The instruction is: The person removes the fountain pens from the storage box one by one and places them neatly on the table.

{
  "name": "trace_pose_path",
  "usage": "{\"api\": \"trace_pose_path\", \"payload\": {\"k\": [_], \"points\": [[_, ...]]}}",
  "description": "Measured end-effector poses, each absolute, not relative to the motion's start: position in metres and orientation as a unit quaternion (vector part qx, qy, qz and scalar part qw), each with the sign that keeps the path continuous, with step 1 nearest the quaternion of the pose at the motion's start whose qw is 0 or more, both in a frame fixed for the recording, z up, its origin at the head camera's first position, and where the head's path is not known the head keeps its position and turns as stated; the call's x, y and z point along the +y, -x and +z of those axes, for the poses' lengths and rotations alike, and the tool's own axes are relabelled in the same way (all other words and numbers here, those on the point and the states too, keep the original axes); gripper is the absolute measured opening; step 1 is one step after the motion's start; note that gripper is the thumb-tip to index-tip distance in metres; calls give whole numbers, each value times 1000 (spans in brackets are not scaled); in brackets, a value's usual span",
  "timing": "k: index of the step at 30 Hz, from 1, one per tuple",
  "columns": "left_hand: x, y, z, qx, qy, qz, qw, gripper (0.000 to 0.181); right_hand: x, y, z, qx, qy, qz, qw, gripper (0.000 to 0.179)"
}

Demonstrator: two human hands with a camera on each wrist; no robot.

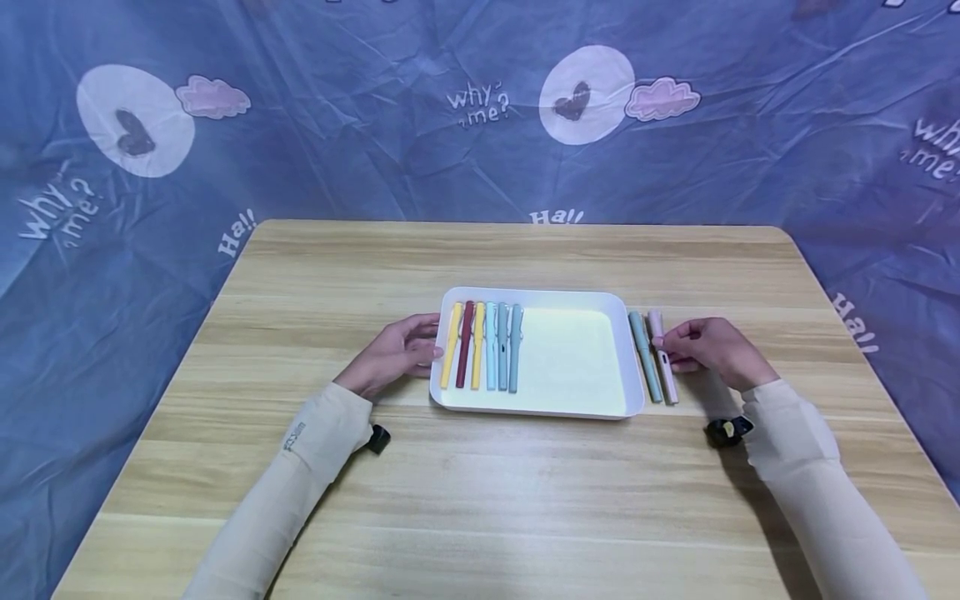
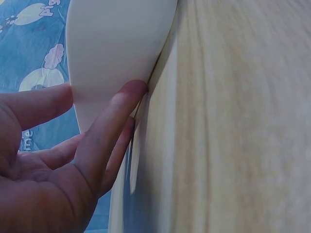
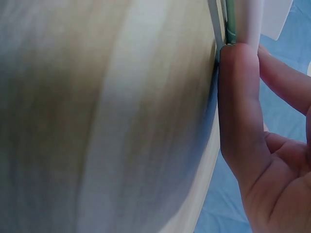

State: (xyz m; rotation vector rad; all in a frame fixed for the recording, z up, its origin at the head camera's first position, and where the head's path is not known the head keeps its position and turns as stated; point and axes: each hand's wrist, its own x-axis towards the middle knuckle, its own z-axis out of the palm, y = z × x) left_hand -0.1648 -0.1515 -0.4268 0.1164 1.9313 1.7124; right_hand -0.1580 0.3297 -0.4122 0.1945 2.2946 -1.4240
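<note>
A white tray (image 1: 573,350) lies on the table with several capped pens side by side in its left part, among them a dark red pen (image 1: 465,344). At its left end my left hand (image 1: 397,354) holds the tray's edge; in the left wrist view fingertips (image 2: 133,90) meet the outer wall low down, and another digit touches the rim. To the right of the tray, my right hand (image 1: 712,350) pinches a pale lilac pen (image 1: 663,358) between thumb and fingers. A blue-green pen (image 1: 645,358) lies between that pen and the tray's right wall.
The wooden table (image 1: 525,508) extends around the tray on all sides. A blue printed cloth (image 1: 375,125) hangs behind its far edge. Each wrist carries a small black device, such as the wrist camera (image 1: 727,431) on the right.
</note>
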Motion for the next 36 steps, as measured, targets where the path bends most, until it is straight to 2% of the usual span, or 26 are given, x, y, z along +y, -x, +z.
{"api": "trace_pose_path", "payload": {"k": [10,36], "points": [[-152,164,-428,715,-50,641,274,71,328,155,-410,840,-49,-493,221,19],[-154,166,-431,709,-57,648,271,70,321,161,-408,858,-42,-454,238,23]]}}
